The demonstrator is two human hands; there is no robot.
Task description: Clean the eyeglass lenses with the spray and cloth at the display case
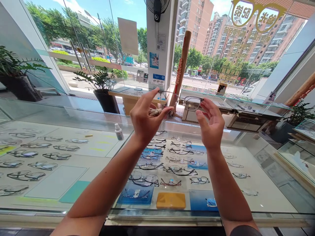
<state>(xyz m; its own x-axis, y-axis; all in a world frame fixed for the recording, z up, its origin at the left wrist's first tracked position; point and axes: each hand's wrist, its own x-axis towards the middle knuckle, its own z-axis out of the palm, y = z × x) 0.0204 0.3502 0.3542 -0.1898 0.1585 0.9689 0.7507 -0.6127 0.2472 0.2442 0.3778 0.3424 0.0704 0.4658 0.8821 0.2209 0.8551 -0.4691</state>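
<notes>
The right arm (227, 183) has an apparently black sleeve (246, 230).

mtl-look specs (192, 102), glossy glass ctr (61, 113)

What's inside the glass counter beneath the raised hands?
Eyeglasses in rows, blue cards and a yellow rectangular item are visible. The left forearm and right forearm cover part of the counter; anything behind them is hidden.
</notes>
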